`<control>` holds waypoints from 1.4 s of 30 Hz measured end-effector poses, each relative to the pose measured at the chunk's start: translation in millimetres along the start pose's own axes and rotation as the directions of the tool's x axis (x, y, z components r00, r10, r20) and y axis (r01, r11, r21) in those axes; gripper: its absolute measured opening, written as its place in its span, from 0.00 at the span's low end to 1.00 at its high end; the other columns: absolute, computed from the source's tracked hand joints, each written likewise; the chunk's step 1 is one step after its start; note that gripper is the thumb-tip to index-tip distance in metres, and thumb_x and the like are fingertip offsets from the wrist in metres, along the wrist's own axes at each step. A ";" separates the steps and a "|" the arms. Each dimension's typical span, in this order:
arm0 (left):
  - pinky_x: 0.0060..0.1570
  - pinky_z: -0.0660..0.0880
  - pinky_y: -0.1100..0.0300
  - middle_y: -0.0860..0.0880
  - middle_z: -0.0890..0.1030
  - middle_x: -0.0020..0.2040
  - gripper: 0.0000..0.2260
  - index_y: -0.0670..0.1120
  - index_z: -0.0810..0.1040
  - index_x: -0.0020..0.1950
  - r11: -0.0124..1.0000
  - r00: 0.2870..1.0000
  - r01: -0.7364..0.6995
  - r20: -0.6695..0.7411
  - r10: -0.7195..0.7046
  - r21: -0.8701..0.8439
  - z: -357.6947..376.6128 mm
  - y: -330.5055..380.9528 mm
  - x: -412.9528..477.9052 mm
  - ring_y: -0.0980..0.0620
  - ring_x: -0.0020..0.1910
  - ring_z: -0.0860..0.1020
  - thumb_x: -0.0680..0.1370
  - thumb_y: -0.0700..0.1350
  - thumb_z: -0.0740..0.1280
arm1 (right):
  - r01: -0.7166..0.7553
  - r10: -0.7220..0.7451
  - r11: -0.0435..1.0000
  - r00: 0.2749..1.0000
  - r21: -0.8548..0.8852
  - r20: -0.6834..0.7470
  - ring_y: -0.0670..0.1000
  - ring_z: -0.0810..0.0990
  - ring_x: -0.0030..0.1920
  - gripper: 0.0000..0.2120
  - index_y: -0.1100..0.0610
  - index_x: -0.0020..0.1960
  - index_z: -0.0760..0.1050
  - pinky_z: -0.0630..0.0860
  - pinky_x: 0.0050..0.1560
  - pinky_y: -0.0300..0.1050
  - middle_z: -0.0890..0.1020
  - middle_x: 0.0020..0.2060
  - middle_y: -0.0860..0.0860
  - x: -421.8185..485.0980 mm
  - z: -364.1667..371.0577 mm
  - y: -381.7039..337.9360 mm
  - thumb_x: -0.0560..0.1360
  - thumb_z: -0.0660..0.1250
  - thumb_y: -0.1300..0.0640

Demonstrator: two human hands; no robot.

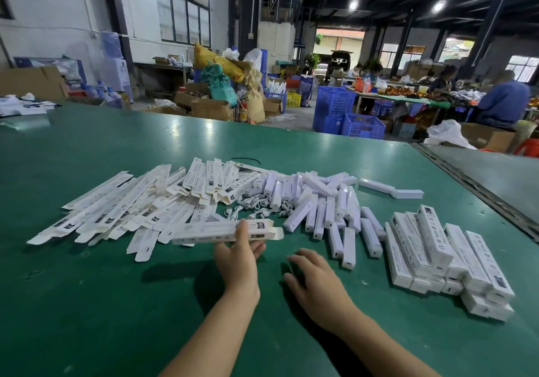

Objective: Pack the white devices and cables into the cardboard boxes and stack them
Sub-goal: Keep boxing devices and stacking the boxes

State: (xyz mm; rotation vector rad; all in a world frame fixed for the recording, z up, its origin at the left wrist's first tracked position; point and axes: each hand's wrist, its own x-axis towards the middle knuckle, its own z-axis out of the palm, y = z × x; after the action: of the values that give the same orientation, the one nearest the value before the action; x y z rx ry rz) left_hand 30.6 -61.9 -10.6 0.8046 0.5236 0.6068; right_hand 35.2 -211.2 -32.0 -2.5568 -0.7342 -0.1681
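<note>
I had the left hand [237, 260] just below the middle of the frame. Its thumb lay over the top of one long cardboard box [204, 233] and its fingers curled underneath, pinching the box near its right end. The box lay crosswise, and the flap at that end seemed to stand open. I judged it light and thin-walled, easy to crush, so a soft grip across the broad faces near the open end suited it better than a squeeze at mid-span.

The right hand [316, 279] sat just right of it, low over the green table [87, 303], fingers loosely bent and holding nothing.

Beyond the held box, at centre left, the flat unfolded cartons [125, 213] were fanned out in a heap. They looked slick and likely to slide over one another.

At centre lay the white devices [318, 210], smooth rigid bars in a loose pile. I reckoned they were best taken by the long sides, one at a time.

Between the two heaps lay the cables [253, 209], limp and tangled, likely to snag if pulled.

At lower right the packed boxes [437, 257] were stacked in rows.
</note>
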 end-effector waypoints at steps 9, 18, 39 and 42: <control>0.45 0.83 0.51 0.40 0.81 0.55 0.15 0.38 0.70 0.66 0.993 0.980 -0.095 -0.181 0.081 -0.068 2.9 4.2 8.6 0.43 0.46 0.85 0.82 0.41 0.66 | -0.025 0.026 0.999 0.999 -0.029 0.039 0.60 0.71 0.66 0.17 0.60 0.69 0.67 0.70 0.63 0.54 0.64 0.72 0.57 80.9 29.9 -29.1 0.81 0.52 0.60; 0.39 0.83 0.58 0.49 0.83 0.46 0.02 0.45 0.73 0.51 0.991 0.975 -0.113 -0.202 0.097 -0.070 2.3 0.7 17.2 0.45 0.43 0.85 0.82 0.40 0.66 | 0.152 -0.085 0.936 0.973 -0.317 0.216 0.56 0.58 0.74 0.29 0.50 0.80 0.46 0.62 0.67 0.59 0.43 0.80 0.46 121.3 41.1 -23.7 0.82 0.51 0.48; 0.39 0.79 0.57 0.42 0.83 0.53 0.16 0.43 0.69 0.68 0.996 0.993 -0.086 -0.077 0.084 -0.013 -4.6 -3.5 28.7 0.45 0.43 0.85 0.82 0.45 0.66 | -0.137 0.174 0.960 0.975 0.244 -0.141 0.48 0.78 0.54 0.11 0.56 0.53 0.81 0.69 0.56 0.33 0.77 0.59 0.49 61.7 15.1 -21.3 0.71 0.71 0.62; 0.37 0.79 0.59 0.43 0.83 0.53 0.18 0.42 0.68 0.69 0.997 0.995 -0.079 -0.059 0.079 0.005 -6.4 -4.5 30.2 0.48 0.41 0.85 0.81 0.45 0.67 | -0.109 0.123 0.975 0.990 0.195 -0.062 0.44 0.77 0.55 0.12 0.53 0.56 0.82 0.63 0.53 0.24 0.75 0.66 0.46 43.5 3.5 -19.0 0.73 0.71 0.58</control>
State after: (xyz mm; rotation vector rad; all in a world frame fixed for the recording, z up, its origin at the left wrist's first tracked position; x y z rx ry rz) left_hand 49.4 -40.8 -23.9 0.8148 0.5488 0.7050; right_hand 62.1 -175.0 -16.9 -2.3884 -0.5433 -0.1447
